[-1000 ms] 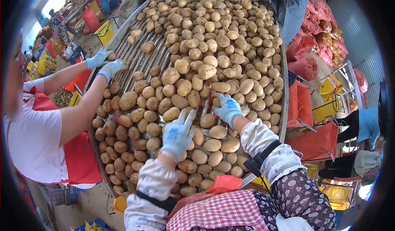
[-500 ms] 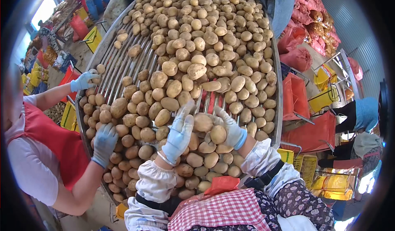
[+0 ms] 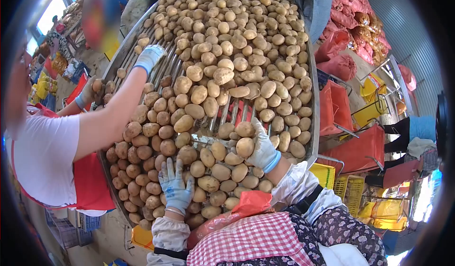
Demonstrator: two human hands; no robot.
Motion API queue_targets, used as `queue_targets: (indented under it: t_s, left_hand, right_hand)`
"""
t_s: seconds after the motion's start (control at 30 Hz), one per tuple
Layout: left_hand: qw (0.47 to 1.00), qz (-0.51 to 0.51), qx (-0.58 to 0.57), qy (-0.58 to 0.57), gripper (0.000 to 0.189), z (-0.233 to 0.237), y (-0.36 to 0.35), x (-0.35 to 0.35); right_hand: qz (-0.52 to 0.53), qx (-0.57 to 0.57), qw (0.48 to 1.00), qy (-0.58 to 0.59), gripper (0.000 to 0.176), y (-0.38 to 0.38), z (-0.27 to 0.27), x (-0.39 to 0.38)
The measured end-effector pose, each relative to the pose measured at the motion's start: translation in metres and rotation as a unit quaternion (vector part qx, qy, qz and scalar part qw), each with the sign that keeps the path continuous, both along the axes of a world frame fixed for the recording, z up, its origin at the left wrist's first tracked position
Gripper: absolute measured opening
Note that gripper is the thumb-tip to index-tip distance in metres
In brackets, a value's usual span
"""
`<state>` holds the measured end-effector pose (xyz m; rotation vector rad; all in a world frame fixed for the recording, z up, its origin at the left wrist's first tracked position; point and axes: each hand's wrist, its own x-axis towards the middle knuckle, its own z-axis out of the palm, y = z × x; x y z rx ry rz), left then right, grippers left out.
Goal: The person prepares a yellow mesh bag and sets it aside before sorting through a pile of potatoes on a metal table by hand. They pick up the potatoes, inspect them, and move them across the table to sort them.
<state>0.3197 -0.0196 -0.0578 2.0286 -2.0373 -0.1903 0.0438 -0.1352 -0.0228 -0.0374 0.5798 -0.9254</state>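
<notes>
Several potatoes [image 3: 222, 172] lie in a thick layer on the metal sorting table before me. My left hand [image 3: 176, 186], in a pale blue and white glove, rests on the near potatoes with its fingers spread. My right hand [image 3: 264, 148], gloved alike, is open with its palm turned left. It lies against a potato [image 3: 245, 147], and another potato [image 3: 245, 129] sits just above that one by the fingertips. Between the heaps, bare metal rollers [image 3: 235, 110] show beyond my right hand.
At left, a co-worker in a red apron [image 3: 92, 180] reaches over the table, one gloved hand [image 3: 150, 57] above the rollers. Red bins [image 3: 334, 107] and yellow crates [image 3: 350, 190] stand at right. Red sacks [image 3: 346, 10] are stacked behind. The table's metal rim [image 3: 314, 100] borders the potatoes.
My left hand has moved left and nearer to me, its fingers now spread. My right hand has shifted slightly left. The co-worker's arm has swung up across the rollers.
</notes>
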Motion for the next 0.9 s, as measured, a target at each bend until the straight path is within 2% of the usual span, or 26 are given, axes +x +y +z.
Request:
queue_targets:
  t_s: [0.03, 0.1, 0.17, 0.2, 0.23, 0.3, 0.33, 0.37, 0.4, 0.43, 0.47, 0.5, 0.53, 0.57, 0.6, 0.63, 0.67, 0.7, 0.73, 0.77, 0.8, 0.83, 0.87, 0.9]
  left_hand:
    - [1.000, 0.015, 0.006, 0.015, 0.070, -0.001, -0.002, 0.002]
    - [1.000, -0.004, -0.008, 0.000, 0.072, -0.001, 0.001, 0.002]
    - [1.000, -0.005, -0.014, -0.023, 0.068, -0.007, 0.009, 0.001]
    - [0.999, -0.006, -0.016, -0.034, 0.066, -0.010, 0.013, 0.001]
    - [0.999, -0.004, -0.016, -0.049, 0.064, -0.010, 0.016, -0.001]
    - [0.996, 0.002, 0.027, -0.080, 0.061, -0.003, 0.018, -0.007]
    - [0.996, 0.002, 0.013, -0.083, 0.060, -0.006, 0.019, -0.006]
    - [0.997, -0.001, 0.010, -0.083, 0.060, -0.007, 0.018, -0.005]
    - [0.996, 0.004, 0.022, -0.081, 0.061, -0.007, 0.018, -0.006]
    - [0.996, 0.011, 0.035, -0.079, 0.061, -0.006, 0.017, -0.006]
    - [0.997, 0.011, 0.031, -0.076, 0.062, -0.005, 0.018, -0.007]
    - [0.997, 0.009, 0.030, -0.077, 0.062, -0.006, 0.017, -0.007]
    - [0.997, 0.006, 0.026, -0.075, 0.063, -0.008, 0.017, -0.006]
    - [0.997, 0.004, 0.023, -0.073, 0.063, -0.009, 0.018, -0.005]
    - [0.997, -0.012, 0.029, -0.071, 0.063, -0.007, 0.019, -0.005]
    - [0.997, -0.014, 0.031, -0.072, 0.064, -0.003, 0.020, -0.004]
    - [0.996, 0.001, 0.047, -0.077, 0.067, 0.005, 0.024, -0.005]
    - [0.997, 0.036, 0.031, -0.065, 0.071, 0.008, 0.034, -0.006]
    - [0.995, 0.076, 0.009, -0.059, 0.072, 0.009, 0.046, -0.004]
    - [0.992, 0.114, -0.013, -0.052, 0.073, 0.005, 0.059, 0.001]
    - [0.987, 0.131, -0.034, -0.086, 0.074, -0.007, 0.072, 0.012]
    - [0.983, 0.158, -0.031, -0.089, 0.074, -0.005, 0.078, 0.019]
    - [0.985, 0.161, -0.004, -0.067, 0.076, 0.001, 0.080, 0.024]
    - [0.986, 0.161, 0.026, -0.042, 0.078, 0.007, 0.081, 0.029]
  right_hand:
    - [-0.028, 0.050, 0.998, 0.010, 0.066, 0.004, 0.006, -0.002]
    - [-0.045, 0.001, 0.999, 0.019, 0.068, 0.015, 0.007, -0.009]
    - [-0.016, 0.015, 0.999, -0.045, 0.067, 0.020, -0.007, -0.030]
    - [-0.032, 0.021, 0.998, 0.052, 0.066, 0.032, 0.006, -0.039]
    - [0.038, 0.024, 0.999, 0.007, 0.065, 0.040, 0.015, -0.059]
    - [-0.056, 0.046, 0.994, 0.085, 0.066, 0.052, 0.039, -0.076]
    - [0.002, -0.014, 1.000, -0.016, 0.064, 0.051, 0.030, -0.100]
    - [-0.077, -0.063, 0.976, 0.192, 0.059, 0.055, 0.026, -0.128]
    - [-0.155, -0.054, 0.964, 0.212, 0.051, 0.048, 0.034, -0.150]
    - [-0.139, -0.125, 0.976, 0.114, 0.049, 0.035, 0.026, -0.193]
    - [-0.177, -0.084, 0.973, 0.120, 0.049, 0.022, 0.014, -0.243]
    - [-0.253, -0.038, 0.966, 0.042, 0.054, 0.008, 0.023, -0.275]
    - [-0.316, -0.062, 0.932, 0.168, 0.055, -0.003, 0.030, -0.304]
    - [-0.369, -0.033, 0.916, 0.155, 0.059, -0.017, 0.026, -0.341]
    - [-0.448, 0.034, 0.877, 0.170, 0.061, -0.023, 0.032, -0.355]
    - [-0.463, 0.003, 0.865, 0.192, 0.067, -0.028, 0.023, -0.372]
    - [-0.463, -0.020, 0.844, 0.270, 0.068, -0.031, 0.028, -0.354]
    - [-0.493, -0.034, 0.817, 0.297, 0.061, -0.032, 0.027, -0.326]
    - [-0.406, -0.079, 0.822, 0.392, 0.056, -0.027, 0.025, -0.297]
    - [-0.328, -0.123, 0.827, 0.439, 0.052, -0.017, 0.031, -0.254]
    - [-0.205, -0.211, 0.832, 0.471, 0.049, -0.005, 0.043, -0.206]
    - [-0.194, -0.284, 0.734, 0.585, 0.039, -0.003, 0.011, -0.171]
    - [-0.042, -0.373, 0.682, 0.627, 0.052, 0.021, 0.042, -0.124]
    - [0.058, -0.399, 0.682, 0.610, 0.056, 0.027, 0.050, -0.091]
